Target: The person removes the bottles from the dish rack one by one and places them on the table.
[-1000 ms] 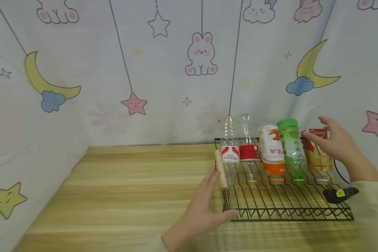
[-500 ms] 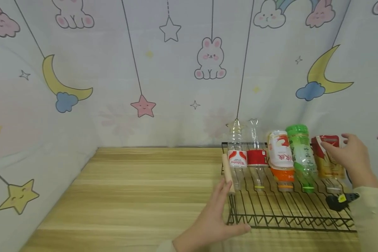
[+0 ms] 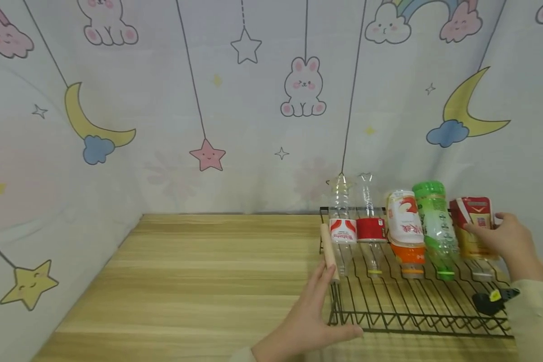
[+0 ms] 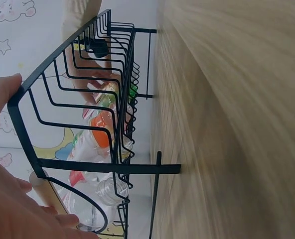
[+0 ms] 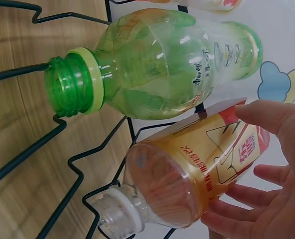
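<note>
In the head view, several empty plastic bottles lean upside down in a black wire rack (image 3: 416,322), necks towards the front. My right hand (image 3: 513,241) holds the rightmost one, a bottle with a red and gold label (image 5: 222,149), thumb on one side and fingers on the other. Its clear neck sits among the wires. Beside it is a green bottle (image 5: 152,64). My left hand (image 3: 305,317) touches the rack's wooden handle (image 3: 328,246) with nearly straight fingers. In the left wrist view its thumb (image 4: 8,89) is at the rack's corner.
Left of the green bottle stand a white and orange bottle (image 3: 406,226), a clear bottle with a red label (image 3: 371,230) and one with a white and red label (image 3: 343,231). A black clip-like piece (image 3: 488,304) is at my right sleeve. The wood-grain table (image 3: 199,281) extends left.
The head view has shifted, so the scene appears lower and farther right. My right hand has come down along the red and gold bottle, showing more of its label. My left hand remains at the handle.
</note>
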`<state>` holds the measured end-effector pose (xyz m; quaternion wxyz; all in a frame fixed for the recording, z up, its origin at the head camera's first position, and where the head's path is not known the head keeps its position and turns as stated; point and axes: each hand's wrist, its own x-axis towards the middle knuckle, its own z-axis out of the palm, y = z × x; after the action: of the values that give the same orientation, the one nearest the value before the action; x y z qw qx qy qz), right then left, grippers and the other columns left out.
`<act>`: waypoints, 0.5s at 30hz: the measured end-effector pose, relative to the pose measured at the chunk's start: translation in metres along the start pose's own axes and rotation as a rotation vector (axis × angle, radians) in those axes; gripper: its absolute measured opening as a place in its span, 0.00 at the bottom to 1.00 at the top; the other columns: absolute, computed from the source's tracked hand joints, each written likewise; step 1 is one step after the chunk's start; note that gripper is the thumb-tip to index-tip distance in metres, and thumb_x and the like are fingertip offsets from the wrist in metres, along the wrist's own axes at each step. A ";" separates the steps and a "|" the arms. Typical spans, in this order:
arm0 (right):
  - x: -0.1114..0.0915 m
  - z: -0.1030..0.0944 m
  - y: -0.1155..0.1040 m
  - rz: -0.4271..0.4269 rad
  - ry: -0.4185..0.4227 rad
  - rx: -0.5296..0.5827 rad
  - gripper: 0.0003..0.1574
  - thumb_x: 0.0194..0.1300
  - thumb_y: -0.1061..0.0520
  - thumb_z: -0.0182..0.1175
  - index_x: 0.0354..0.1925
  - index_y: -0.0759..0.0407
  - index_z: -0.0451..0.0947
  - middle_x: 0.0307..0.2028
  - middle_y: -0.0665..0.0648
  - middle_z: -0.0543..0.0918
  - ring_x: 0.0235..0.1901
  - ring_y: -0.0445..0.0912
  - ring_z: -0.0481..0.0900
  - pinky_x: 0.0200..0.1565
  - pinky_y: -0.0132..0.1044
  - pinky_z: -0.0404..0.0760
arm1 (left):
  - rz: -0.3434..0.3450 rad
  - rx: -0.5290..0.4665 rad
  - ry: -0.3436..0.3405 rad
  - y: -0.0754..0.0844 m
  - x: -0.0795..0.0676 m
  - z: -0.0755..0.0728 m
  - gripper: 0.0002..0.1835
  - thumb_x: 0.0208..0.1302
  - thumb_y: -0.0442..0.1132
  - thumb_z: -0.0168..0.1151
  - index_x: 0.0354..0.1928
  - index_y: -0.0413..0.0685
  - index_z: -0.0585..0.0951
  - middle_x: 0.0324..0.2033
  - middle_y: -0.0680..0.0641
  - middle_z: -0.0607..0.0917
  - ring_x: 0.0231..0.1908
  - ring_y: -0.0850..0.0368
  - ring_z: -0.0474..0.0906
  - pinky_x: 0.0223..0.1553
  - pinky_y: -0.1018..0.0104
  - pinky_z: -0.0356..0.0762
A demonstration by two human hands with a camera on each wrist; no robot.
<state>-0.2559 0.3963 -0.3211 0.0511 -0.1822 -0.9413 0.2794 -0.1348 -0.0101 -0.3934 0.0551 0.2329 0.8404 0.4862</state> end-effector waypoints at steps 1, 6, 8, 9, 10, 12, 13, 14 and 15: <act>0.001 0.001 0.002 0.002 -0.006 -0.008 0.61 0.68 0.37 0.50 0.67 0.84 0.35 0.58 0.89 0.55 0.53 0.77 0.61 0.49 0.66 0.72 | 0.001 -0.003 0.000 0.000 0.000 0.000 0.57 0.52 0.63 0.68 0.77 0.63 0.43 0.75 0.55 0.38 0.71 0.39 0.51 0.54 0.29 0.64; 0.003 0.001 0.008 0.004 -0.034 -0.016 0.61 0.67 0.37 0.50 0.66 0.86 0.36 0.56 0.88 0.56 0.53 0.77 0.62 0.49 0.65 0.72 | -0.012 -0.007 -0.005 0.000 0.001 0.000 0.57 0.52 0.64 0.68 0.76 0.65 0.43 0.75 0.57 0.38 0.71 0.40 0.51 0.55 0.28 0.63; 0.003 0.002 0.008 0.002 -0.042 -0.014 0.62 0.67 0.36 0.51 0.66 0.86 0.36 0.56 0.88 0.56 0.52 0.76 0.62 0.48 0.65 0.72 | -0.018 -0.003 -0.008 0.000 0.001 0.000 0.57 0.52 0.64 0.67 0.76 0.65 0.43 0.75 0.57 0.38 0.71 0.40 0.51 0.55 0.28 0.63; 0.003 0.002 0.009 0.002 -0.046 -0.014 0.62 0.67 0.36 0.51 0.66 0.86 0.36 0.56 0.88 0.56 0.52 0.76 0.62 0.48 0.65 0.72 | -0.019 0.002 -0.008 0.000 0.001 -0.001 0.57 0.52 0.64 0.67 0.76 0.65 0.43 0.75 0.56 0.38 0.71 0.40 0.51 0.55 0.29 0.63; 0.004 0.003 0.009 0.001 -0.051 -0.014 0.62 0.67 0.36 0.51 0.66 0.86 0.37 0.55 0.87 0.56 0.51 0.75 0.62 0.48 0.64 0.72 | -0.021 0.007 -0.008 0.000 0.001 -0.001 0.57 0.52 0.64 0.67 0.76 0.65 0.43 0.75 0.55 0.39 0.71 0.40 0.51 0.55 0.29 0.63; 0.004 0.003 0.010 0.003 -0.061 -0.010 0.62 0.67 0.36 0.51 0.66 0.86 0.36 0.55 0.87 0.56 0.51 0.75 0.62 0.48 0.65 0.72 | -0.023 0.012 -0.008 0.000 0.000 -0.001 0.57 0.52 0.64 0.67 0.76 0.65 0.43 0.75 0.55 0.39 0.71 0.40 0.51 0.55 0.29 0.63; 0.005 0.003 0.011 0.002 -0.065 -0.007 0.62 0.67 0.37 0.52 0.66 0.87 0.36 0.55 0.87 0.56 0.51 0.75 0.62 0.48 0.65 0.72 | -0.025 0.012 -0.008 0.000 0.000 -0.001 0.57 0.52 0.65 0.67 0.76 0.65 0.43 0.75 0.54 0.39 0.71 0.40 0.51 0.55 0.29 0.63; 0.006 0.004 0.011 -0.001 -0.070 -0.009 0.62 0.67 0.37 0.52 0.65 0.87 0.36 0.55 0.87 0.56 0.51 0.75 0.62 0.48 0.65 0.72 | -0.028 0.012 -0.007 0.001 0.000 -0.002 0.57 0.52 0.65 0.67 0.76 0.65 0.44 0.75 0.54 0.40 0.71 0.40 0.51 0.55 0.29 0.63; 0.006 0.004 0.011 -0.003 -0.077 -0.008 0.63 0.66 0.36 0.53 0.65 0.87 0.36 0.54 0.87 0.56 0.51 0.75 0.62 0.48 0.65 0.71 | -0.029 0.013 -0.007 0.001 0.000 -0.002 0.57 0.52 0.65 0.67 0.76 0.65 0.44 0.75 0.55 0.40 0.71 0.40 0.51 0.55 0.29 0.63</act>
<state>-0.2591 0.4055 -0.3308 0.0146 -0.1703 -0.9439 0.2825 -0.1350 -0.0114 -0.3917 0.0637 0.2227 0.8466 0.4792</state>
